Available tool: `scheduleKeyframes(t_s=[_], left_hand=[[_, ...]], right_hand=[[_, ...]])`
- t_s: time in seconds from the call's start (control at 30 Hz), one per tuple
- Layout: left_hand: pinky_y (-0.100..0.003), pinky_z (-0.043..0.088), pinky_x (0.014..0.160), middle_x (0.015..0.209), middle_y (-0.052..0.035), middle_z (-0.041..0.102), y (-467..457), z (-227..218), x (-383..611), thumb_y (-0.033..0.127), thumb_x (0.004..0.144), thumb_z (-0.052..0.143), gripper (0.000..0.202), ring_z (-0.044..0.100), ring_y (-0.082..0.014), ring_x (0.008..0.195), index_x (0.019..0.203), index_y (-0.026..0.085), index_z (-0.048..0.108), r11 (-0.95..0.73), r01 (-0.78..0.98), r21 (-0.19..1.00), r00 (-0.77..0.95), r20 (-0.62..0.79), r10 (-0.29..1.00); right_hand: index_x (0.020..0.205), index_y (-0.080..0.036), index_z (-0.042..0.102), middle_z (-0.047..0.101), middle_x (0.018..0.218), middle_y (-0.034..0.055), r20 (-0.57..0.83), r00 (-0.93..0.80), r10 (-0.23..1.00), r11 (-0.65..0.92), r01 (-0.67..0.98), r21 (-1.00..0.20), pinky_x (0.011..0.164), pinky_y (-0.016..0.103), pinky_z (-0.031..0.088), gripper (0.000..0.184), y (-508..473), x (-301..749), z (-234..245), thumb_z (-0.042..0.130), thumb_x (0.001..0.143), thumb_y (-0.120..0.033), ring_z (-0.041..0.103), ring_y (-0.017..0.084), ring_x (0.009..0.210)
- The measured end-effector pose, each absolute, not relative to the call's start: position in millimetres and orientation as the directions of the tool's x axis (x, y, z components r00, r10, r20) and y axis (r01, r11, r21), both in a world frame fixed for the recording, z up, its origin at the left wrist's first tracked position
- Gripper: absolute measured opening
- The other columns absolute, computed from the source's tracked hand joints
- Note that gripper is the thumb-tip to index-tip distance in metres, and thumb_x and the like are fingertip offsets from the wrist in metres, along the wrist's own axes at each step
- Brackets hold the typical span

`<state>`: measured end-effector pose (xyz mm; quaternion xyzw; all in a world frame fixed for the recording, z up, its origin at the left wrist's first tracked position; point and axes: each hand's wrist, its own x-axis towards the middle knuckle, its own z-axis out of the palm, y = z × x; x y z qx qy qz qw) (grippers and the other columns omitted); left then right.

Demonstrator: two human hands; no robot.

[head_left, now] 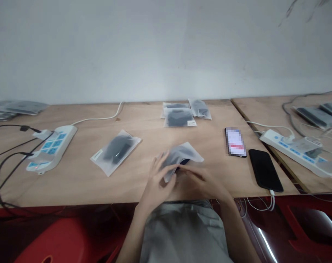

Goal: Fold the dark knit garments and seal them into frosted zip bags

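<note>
A frosted plastic bag (190,150) with a dark item (184,162) inside or at its mouth lies bent near the table's front edge. My left hand (160,177) grips the bag's left side, fingers over the top and thumb at the near edge. My right hand (206,179) is closed at the bag's near side, its fingertips meeting the left fingers by the dark item. Slight blur hides exactly what the right fingertips pinch. Left of my hands lies another frosted bag (117,151) with a dark item and a white label.
Several filled bags (179,117) lie at the back of the wooden table (144,126). Power strips (54,146) with cables stand left and right. On the right lie a lit phone (235,141) and a black phone (265,170) on a cable. More bags (20,107) are stacked far left.
</note>
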<state>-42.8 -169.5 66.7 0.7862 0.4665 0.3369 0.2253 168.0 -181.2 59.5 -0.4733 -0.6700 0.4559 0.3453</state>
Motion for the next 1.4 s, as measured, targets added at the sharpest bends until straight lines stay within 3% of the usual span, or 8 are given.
scheduleKeyframes(t_s=[0.07, 0.17, 0.3, 0.47, 0.7, 0.87, 1.2, 1.4], left_hand=[[-0.044, 0.045, 0.104, 0.125, -0.0081, 0.064, -178.8, 66.2, -55.3, 0.028, 0.092, 0.054, 0.019, 0.058, -0.0240, 0.121, 0.104, 0.024, 0.068, -0.336, 0.580, 0.742, 0.123, 0.328, 0.937], [-0.034, 0.052, 0.079, 0.090, -0.0047, 0.070, -194.3, 58.4, -67.5, 0.040, 0.090, 0.056, 0.022, 0.067, -0.0214, 0.087, 0.097, 0.021, 0.066, -0.046, 0.569, 0.821, -0.088, 0.116, 0.989], [-0.030, 0.047, 0.067, 0.075, -0.0026, 0.068, -210.9, 50.3, -61.7, 0.049, 0.090, 0.050, 0.034, 0.064, -0.0198, 0.069, 0.081, 0.020, 0.064, 0.161, 0.583, 0.796, -0.030, -0.177, 0.984], [-0.029, 0.043, 0.064, 0.059, -0.0014, 0.063, -212.0, 43.8, -48.5, 0.049, 0.091, 0.044, 0.041, 0.062, -0.0189, 0.059, 0.064, 0.021, 0.056, 0.168, 0.568, 0.805, 0.063, -0.246, 0.967], [-0.028, 0.047, 0.060, 0.072, -0.0055, 0.069, -171.3, 32.5, -69.6, 0.055, 0.090, 0.045, 0.043, 0.064, -0.0175, 0.062, 0.075, 0.019, 0.061, 0.165, 0.450, 0.878, -0.127, -0.120, 0.985], [-0.022, 0.037, 0.035, 0.064, -0.0011, 0.065, -171.1, 29.9, -65.8, 0.065, 0.084, 0.049, 0.048, 0.051, -0.0111, 0.039, 0.087, 0.018, 0.056, 0.332, 0.217, 0.918, -0.216, -0.286, 0.933], [-0.021, 0.043, 0.035, 0.065, -0.0022, 0.065, -211.2, 43.5, -2.6, 0.069, 0.069, 0.066, 0.054, 0.054, -0.0101, 0.039, 0.079, 0.017, 0.056, 0.569, 0.036, 0.821, 0.183, -0.565, 0.804], [-0.021, 0.044, 0.034, 0.057, 0.0031, 0.057, -208.3, 41.4, 29.7, 0.066, 0.070, 0.068, 0.052, 0.054, -0.0104, 0.041, 0.079, 0.016, 0.057, 0.517, -0.143, 0.844, 0.109, -0.506, 0.856]], right_hand=[[0.113, -0.027, 0.069, 0.073, 0.114, 0.0034, -0.017, -0.181, 0.983, 0.031, 0.258, -0.966, 0.095, 0.039, 0.052, 0.029, -192.4, 174.7, 56.6, 0.050, 0.094, -0.035, 0.067, 0.021, 0.107], [0.095, -0.022, 0.071, 0.074, 0.084, 0.0040, -0.166, -0.031, 0.986, -0.156, 0.207, -0.966, 0.065, 0.031, 0.054, 0.029, -211.2, 176.8, 42.7, 0.054, 0.091, -0.045, 0.069, 0.020, 0.074], [0.069, -0.020, 0.062, 0.061, 0.054, 0.0005, -0.281, 0.166, 0.945, -0.317, 0.260, -0.912, 0.048, 0.028, 0.042, 0.042, -225.4, 172.7, 22.0, 0.052, 0.088, -0.056, 0.056, 0.016, 0.046], [0.062, -0.024, 0.052, 0.052, 0.045, -0.0016, -0.272, 0.473, 0.838, -0.425, 0.253, -0.869, 0.048, 0.029, 0.039, 0.049, -212.6, 179.8, 19.0, 0.042, 0.089, -0.063, 0.050, 0.016, 0.043], [0.074, -0.021, 0.057, 0.051, 0.054, -0.0047, -0.333, 0.276, 0.901, -0.360, 0.050, -0.932, 0.039, 0.023, 0.032, 0.041, -187.9, 188.5, 19.0, 0.058, 0.078, -0.062, 0.043, 0.011, 0.042], [0.069, -0.021, 0.053, 0.051, 0.052, -0.0056, -0.427, 0.125, 0.896, -0.433, 0.022, -0.901, 0.034, 0.021, 0.029, 0.041, -192.1, 171.2, 16.5, 0.063, 0.073, -0.061, 0.041, 0.008, 0.036], [0.070, -0.021, 0.053, 0.051, 0.052, -0.0055, -0.431, -0.016, 0.902, -0.431, 0.002, -0.902, 0.036, 0.021, 0.032, 0.042, -204.2, 153.8, 16.9, 0.060, 0.078, -0.062, 0.046, 0.010, 0.039], [0.071, -0.022, 0.057, 0.054, 0.054, -0.0030, -0.254, 0.041, 0.966, -0.254, 0.000, -0.967, 0.048, 0.025, 0.041, 0.040, -205.8, 142.1, 17.6, 0.058, 0.082, -0.060, 0.052, 0.014, 0.050]])
